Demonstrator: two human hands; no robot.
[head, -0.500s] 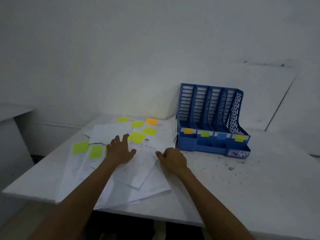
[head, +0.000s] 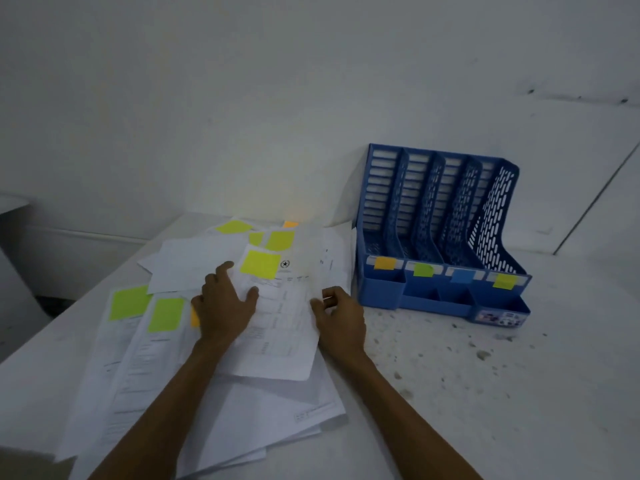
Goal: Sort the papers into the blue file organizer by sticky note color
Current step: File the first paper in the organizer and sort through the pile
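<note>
Many papers lie fanned in a loose overlapping pile on the left-centre of the white table, most w/ a sticky note near the far end. The top sheet carries a yellow note and sits askew over the rest; its far part looks blurred. The left hand lies flat on that sheet's left side, fingers spread wide, thumb on the print, gripping nothing. The right hand is at the sheet's right edge, fingers curled, thumb touching the paper; can't tell if it actually pinches the edge. Two green notes show on sheets left of the left hand, more yellow-green ones and an orange corner at the far end of the pile. The blue organizer stands upright just right of the pile, against the wall, well apart from both hands. It has 4 slots, tagged l-to-r w/ an orange tag, a green tag, a blue tag and a yellow tag; no paper visible in any slot. Dark specks dot the table near the organizer.
</note>
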